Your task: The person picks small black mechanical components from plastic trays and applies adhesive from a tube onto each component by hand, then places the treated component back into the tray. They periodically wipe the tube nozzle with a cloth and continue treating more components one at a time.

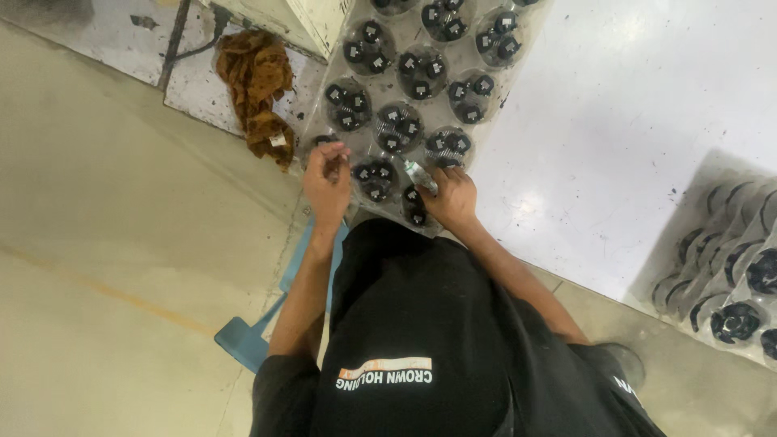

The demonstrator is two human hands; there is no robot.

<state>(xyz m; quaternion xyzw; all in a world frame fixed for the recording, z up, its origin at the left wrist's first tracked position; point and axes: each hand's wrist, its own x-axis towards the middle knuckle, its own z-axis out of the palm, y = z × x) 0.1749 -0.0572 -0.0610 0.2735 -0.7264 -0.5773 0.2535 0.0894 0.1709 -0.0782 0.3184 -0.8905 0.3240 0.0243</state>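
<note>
Black shirt fills 6 o'clock. Right hand (453, 198) pinches a small pale tube-like thing (421, 176), long axis running toward 10 o'clock, tip over the clear blister tray (473, 121). Left hand (326, 182) curled at tray's 7 o'clock edge; whether it grips anything, cannot tell. Nearest black round parts (374, 180) lie between both hands, right hand closer. Brown rag (257, 81) at 10 o'clock.

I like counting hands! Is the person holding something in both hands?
Yes: the left hand pinches a small dark part, and the right hand grips a small tool.
</note>
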